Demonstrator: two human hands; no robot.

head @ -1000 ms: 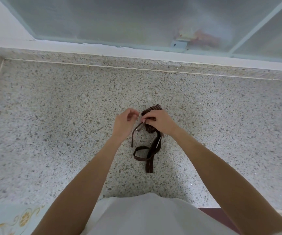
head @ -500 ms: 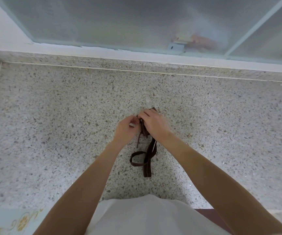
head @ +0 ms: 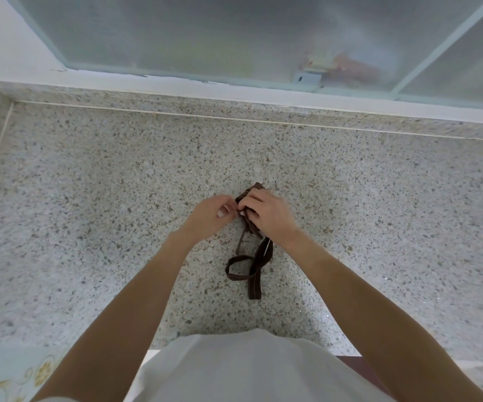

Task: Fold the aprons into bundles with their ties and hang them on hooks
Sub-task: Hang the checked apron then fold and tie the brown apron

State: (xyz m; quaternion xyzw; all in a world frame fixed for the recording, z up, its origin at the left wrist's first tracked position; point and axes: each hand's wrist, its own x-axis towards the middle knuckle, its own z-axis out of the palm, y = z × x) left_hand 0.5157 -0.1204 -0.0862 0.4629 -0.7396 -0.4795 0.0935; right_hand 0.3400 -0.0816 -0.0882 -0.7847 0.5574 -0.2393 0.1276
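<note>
Gripping a small brown striped apron bundle point(head: 252, 192) from above, the right hand point(head: 269, 217) curls its fingers over the folded cloth near the middle of the speckled terrazzo surface point(head: 89, 198). The left hand point(head: 209, 216) meets it just to the left, fingertips pinched on a thin brown tie at the bundle's edge. Below the hands, the loose ties point(head: 251, 268) trail toward the near side, one forming a flat loop on the surface, a wider strap end lying straight beside it. Both bare forearms reach in from the near edge, above a white garment point(head: 249, 369). Along the far side, a white sill runs beneath a frosted glass window point(head: 205, 36) with pale frames. A pale patterned panel point(head: 8, 378) shows at the near left corner.
</note>
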